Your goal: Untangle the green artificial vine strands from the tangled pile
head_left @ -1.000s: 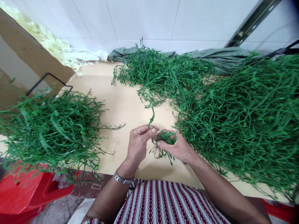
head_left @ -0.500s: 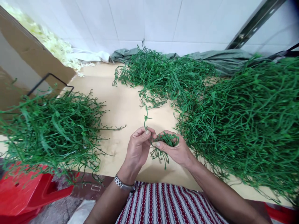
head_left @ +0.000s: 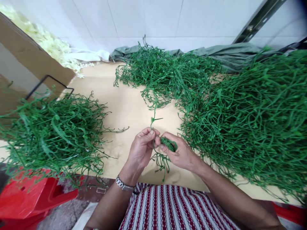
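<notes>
My left hand [head_left: 141,148] pinches the end of a thin green plastic stem [head_left: 153,120] that sticks up above the fingers. My right hand [head_left: 178,152] is closed around a small bunch of green stems [head_left: 169,143], whose loose ends [head_left: 163,163] hang down between both hands. The two hands touch at the fingertips, over the near edge of the beige table [head_left: 127,108]. A watch sits on my left wrist.
A large heap of green stems [head_left: 251,118] fills the right of the table, a smaller spread [head_left: 165,73] lies behind, and another pile [head_left: 50,131] rests at the left over a red stool [head_left: 31,198]. Cardboard [head_left: 31,57] leans at the left; grey cloth lies by the tiled wall.
The stem in my left hand has been drawn down so less shows above the fingers. The bunch in my right hand looks tighter and its ends hang lower.
</notes>
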`<state>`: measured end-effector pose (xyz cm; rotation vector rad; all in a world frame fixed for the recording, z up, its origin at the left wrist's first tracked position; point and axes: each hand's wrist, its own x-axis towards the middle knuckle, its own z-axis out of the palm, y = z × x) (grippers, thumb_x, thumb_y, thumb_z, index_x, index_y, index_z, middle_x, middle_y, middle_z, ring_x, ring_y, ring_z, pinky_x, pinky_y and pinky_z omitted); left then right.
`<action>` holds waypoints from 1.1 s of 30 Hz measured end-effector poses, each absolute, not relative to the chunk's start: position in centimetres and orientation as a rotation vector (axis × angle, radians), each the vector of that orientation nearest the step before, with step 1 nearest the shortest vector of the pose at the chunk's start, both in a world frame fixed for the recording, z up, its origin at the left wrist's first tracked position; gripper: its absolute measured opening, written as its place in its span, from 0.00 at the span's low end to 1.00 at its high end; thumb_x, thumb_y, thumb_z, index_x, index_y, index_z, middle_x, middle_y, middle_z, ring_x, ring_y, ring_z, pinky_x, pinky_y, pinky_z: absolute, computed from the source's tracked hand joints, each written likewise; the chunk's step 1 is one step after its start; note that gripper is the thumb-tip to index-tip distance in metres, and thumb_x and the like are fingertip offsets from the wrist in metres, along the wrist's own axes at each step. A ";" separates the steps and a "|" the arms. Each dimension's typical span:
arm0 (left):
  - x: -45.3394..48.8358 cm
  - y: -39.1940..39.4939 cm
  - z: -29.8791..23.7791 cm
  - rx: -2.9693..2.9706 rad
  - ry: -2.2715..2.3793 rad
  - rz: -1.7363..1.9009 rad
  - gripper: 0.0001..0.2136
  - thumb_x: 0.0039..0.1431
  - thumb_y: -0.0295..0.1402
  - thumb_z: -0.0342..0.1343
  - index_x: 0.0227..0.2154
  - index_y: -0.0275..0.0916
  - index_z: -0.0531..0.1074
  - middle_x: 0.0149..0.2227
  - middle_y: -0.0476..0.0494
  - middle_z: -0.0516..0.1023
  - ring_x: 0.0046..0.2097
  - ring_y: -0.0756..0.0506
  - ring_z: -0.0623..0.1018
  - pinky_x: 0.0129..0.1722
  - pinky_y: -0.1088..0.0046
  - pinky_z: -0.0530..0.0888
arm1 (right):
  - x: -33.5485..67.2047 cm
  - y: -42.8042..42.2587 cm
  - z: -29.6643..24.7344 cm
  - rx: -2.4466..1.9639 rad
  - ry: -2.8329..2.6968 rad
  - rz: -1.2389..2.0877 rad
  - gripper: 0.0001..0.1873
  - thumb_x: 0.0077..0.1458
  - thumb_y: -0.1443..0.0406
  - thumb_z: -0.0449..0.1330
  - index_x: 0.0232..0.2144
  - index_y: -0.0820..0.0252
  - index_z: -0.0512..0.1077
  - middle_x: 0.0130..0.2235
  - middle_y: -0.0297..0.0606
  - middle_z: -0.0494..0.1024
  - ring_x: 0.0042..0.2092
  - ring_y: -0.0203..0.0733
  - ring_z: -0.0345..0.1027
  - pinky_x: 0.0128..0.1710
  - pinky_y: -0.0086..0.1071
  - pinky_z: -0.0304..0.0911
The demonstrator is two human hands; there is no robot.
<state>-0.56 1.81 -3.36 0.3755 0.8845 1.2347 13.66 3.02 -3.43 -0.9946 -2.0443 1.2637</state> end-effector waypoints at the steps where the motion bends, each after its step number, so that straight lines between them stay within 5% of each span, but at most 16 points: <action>1: -0.5 1.8 -3.4 0.362 0.900 1.241 0.04 0.43 0.27 0.60 0.21 0.31 0.71 0.16 0.50 0.68 0.18 0.56 0.66 0.20 0.83 0.63 | 13.7 3.0 -3.5 -1.023 -2.053 1.290 0.04 0.53 0.71 0.51 0.32 0.61 0.65 0.27 0.31 0.66 0.27 0.32 0.57 0.29 0.25 0.54; 14: 0.8 2.2 -2.6 0.190 0.974 1.366 0.06 0.37 0.25 0.59 0.16 0.32 0.66 0.14 0.54 0.62 0.15 0.59 0.57 0.15 0.82 0.51 | 13.5 2.3 -2.9 -0.873 -2.155 1.005 0.10 0.43 0.78 0.50 0.24 0.58 0.62 0.24 0.31 0.64 0.28 0.34 0.57 0.29 0.27 0.53; 33: 1.5 2.6 -1.8 0.524 1.011 1.345 0.04 0.42 0.26 0.59 0.17 0.32 0.71 0.13 0.53 0.64 0.16 0.57 0.59 0.19 0.80 0.55 | 14.6 3.2 -3.0 -1.044 -2.010 1.236 0.05 0.55 0.65 0.52 0.32 0.61 0.67 0.28 0.32 0.68 0.29 0.33 0.59 0.31 0.26 0.54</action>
